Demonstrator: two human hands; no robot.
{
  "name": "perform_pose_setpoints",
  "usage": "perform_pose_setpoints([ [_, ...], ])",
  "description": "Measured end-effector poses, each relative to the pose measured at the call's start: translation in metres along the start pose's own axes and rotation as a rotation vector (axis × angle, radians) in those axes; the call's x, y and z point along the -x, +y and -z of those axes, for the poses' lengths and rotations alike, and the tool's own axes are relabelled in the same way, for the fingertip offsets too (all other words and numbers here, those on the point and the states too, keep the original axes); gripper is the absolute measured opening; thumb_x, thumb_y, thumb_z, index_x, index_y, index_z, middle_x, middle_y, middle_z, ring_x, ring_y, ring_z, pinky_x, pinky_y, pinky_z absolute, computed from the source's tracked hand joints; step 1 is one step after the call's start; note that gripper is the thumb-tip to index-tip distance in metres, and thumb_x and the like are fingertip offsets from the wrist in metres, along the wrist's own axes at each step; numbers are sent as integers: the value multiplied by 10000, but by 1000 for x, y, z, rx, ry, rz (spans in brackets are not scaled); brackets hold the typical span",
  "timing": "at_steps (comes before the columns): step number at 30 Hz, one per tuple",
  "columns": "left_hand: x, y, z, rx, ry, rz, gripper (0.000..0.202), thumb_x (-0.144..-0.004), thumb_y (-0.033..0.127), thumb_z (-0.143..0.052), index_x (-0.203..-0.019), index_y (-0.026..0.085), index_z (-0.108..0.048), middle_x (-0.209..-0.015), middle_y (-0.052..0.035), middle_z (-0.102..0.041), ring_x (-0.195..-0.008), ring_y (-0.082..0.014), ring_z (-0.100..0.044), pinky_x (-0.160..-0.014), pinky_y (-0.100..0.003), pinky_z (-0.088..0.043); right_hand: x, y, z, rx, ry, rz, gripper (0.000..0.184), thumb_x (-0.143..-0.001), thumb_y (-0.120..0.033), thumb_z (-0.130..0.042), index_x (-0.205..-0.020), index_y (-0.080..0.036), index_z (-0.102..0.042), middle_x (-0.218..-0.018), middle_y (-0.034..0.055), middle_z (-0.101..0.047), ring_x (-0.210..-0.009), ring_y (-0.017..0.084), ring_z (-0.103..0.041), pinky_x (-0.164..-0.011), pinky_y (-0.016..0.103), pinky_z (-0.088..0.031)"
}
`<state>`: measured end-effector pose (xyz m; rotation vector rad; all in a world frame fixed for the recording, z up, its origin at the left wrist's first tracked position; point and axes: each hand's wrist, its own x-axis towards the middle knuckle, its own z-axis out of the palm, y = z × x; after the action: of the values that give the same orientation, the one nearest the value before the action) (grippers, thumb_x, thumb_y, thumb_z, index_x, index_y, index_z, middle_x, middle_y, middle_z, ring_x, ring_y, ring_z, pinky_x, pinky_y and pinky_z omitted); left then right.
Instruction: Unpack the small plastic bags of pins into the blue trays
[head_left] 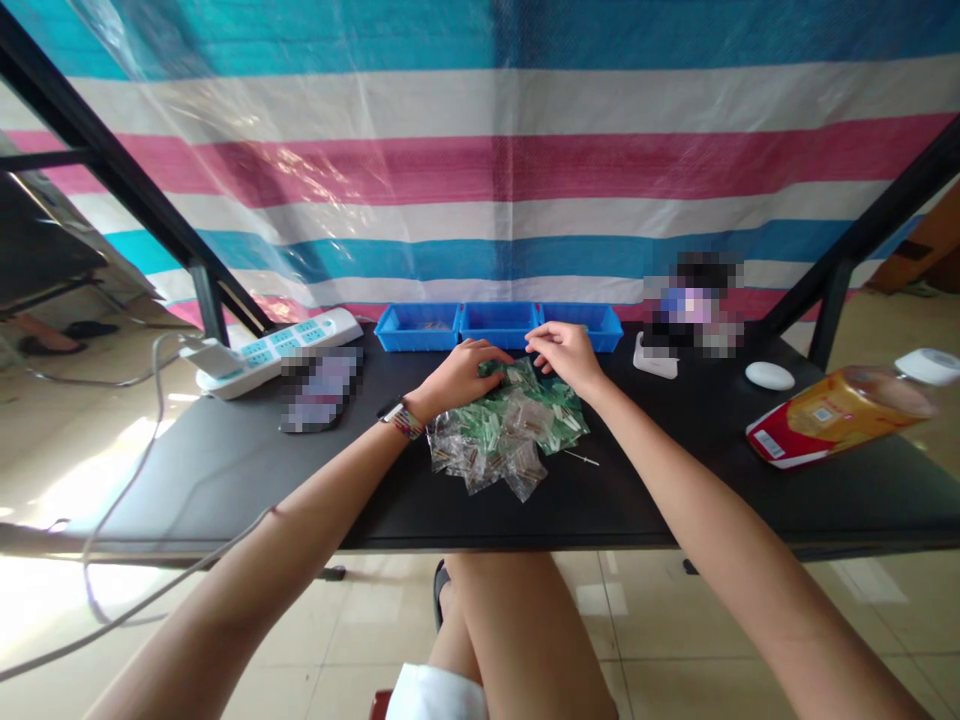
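Observation:
A pile of small plastic bags (487,430), some clear and some green-tinted, lies on the black table in front of me. Thin pieces show inside several of them. My left hand (466,378) rests at the pile's upper left edge, its thumb and bent fingers apart and nothing visible between them. Just right of it, my right hand (566,352) is closed in a pinch above the green bags, before the right blue bin (609,330). Whatever those fingertips hold is too small to make out. A thin white stick (581,458) lies beside the pile.
Beyond my hands stand the left blue bin (390,335), with small pieces inside, and the middle blue bin (499,345). A power strip (289,345) and blurred phone-like object (322,390) are left. Rightward are a white case (655,360), a white oval object (769,376) and a bottle (832,415).

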<state>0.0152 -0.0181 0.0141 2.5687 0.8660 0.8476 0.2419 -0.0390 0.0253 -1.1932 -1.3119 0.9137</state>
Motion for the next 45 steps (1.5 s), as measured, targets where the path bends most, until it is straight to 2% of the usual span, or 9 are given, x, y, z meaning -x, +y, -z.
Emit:
perform_pose_setpoints([
  [4,-2,1,1,125,71,45,199,-853,234,-713,-1033,226,-799,-1063,-72,-799,-1001,-256,-724,-987,-428,-551,2,8,-4,254,-91,195,115,-692,-141,-773,-763,-226,-807,-762,16,-779,-695,189,-675,-735,328,-562],
  [11,-6,8,5,528,260,195,277,-866,316,-757,-1092,157,-733,-948,-73,-737,-825,-181,-698,-765,-300,-571,-2,5,-4,14,-265,73,168,-707,-316,-855,-811,-195,-802,-756,22,-771,-736,192,-690,-721,313,-544],
  [15,-5,17,14,374,353,90,290,-950,217,-589,-1194,182,-743,-1218,-119,-723,-992,-209,-720,-920,-378,-587,1,-4,-5,-216,-244,-60,305,-671,-328,-904,-934,-212,-804,-766,12,-762,-673,173,-659,-618,285,-527],
  [19,-3,24,21,41,256,-74,366,-965,174,-562,-1262,252,-761,-1438,-97,-673,-1336,-282,-610,-1184,-493,-442,8,-13,-8,-407,-227,-166,512,-663,-254,-918,-1149,-249,-756,-754,-34,-722,-652,158,-655,-622,284,-553],
  [24,-2,23,15,58,255,-69,201,-992,385,-688,-1027,217,-792,-1008,-80,-763,-995,-260,-652,-968,-415,-500,12,-20,-10,-482,-280,-240,363,-779,-425,-867,-1042,-220,-726,-715,-15,-706,-544,123,-582,-507,247,-456],
  [28,-2,20,11,170,358,63,389,-981,526,-714,-794,186,-742,-762,-36,-657,-771,-199,-560,-762,-338,-448,10,-19,-11,-402,-231,-192,479,-813,-675,-785,-822,-213,-659,-682,-10,-660,-473,92,-453,-424,242,-299],
  [33,-1,17,12,293,318,144,493,-979,637,-678,-836,182,-805,-666,-14,-593,-687,-168,-502,-630,-294,-379,13,-16,-10,-220,-191,-9,373,-740,-562,-877,-804,-224,-734,-688,-27,-627,-588,121,-530,-497,243,-399],
  [40,0,24,13,363,238,176,645,-1021,664,-581,-615,173,-686,-633,-47,-643,-639,-158,-558,-651,-299,-439,13,-14,-9,-281,-329,-112,355,-713,-468,-922,-764,-210,-684,-650,-27,-645,-562,124,-579,-498,239,-469],
  [45,0,28,17,352,192,163,598,-1056,579,-509,-656,177,-697,-700,-59,-704,-692,-179,-639,-755,-318,-503,4,-17,-1,-418,-157,-160,292,-766,-396,-893,-866,-207,-694,-829,-12,-772,-535,85,-620,-490,205,-526],
])
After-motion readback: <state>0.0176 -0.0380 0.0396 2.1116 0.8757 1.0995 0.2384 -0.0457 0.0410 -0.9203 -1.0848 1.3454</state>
